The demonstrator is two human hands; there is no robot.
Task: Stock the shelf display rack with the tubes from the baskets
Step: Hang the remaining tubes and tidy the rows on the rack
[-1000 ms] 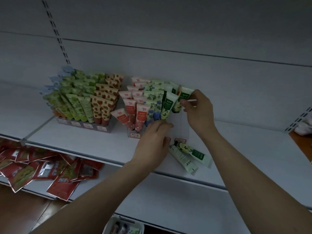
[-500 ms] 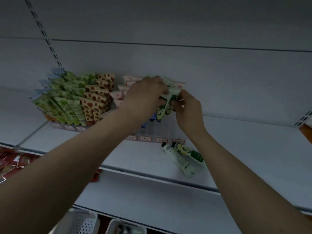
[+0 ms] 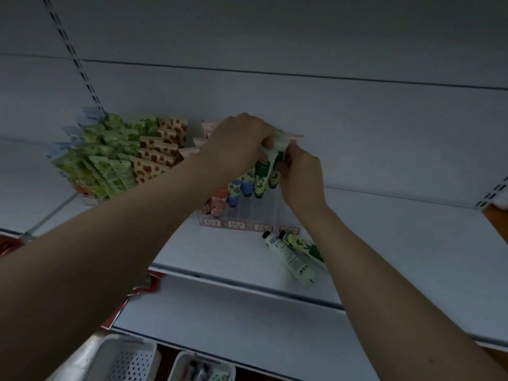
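Green tube (image 3: 275, 158): pinched between left hand (image 3: 236, 144) and right hand (image 3: 299, 177), above display rack (image 3: 247, 215). Two loose tubes (image 3: 294, 259): on shelf (image 3: 412, 243) below right wrist. Baskets (image 3: 123, 361): beneath left forearm.

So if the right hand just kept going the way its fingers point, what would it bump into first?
Probably the green tube that the right hand already pinches, with the left hand just beyond on the same tube; depth is hard to judge.

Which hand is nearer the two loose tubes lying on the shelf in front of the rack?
Right. The right hand is up at the rack's right end, above the two loose tubes, with its forearm passing beside them. The left hand is further left.
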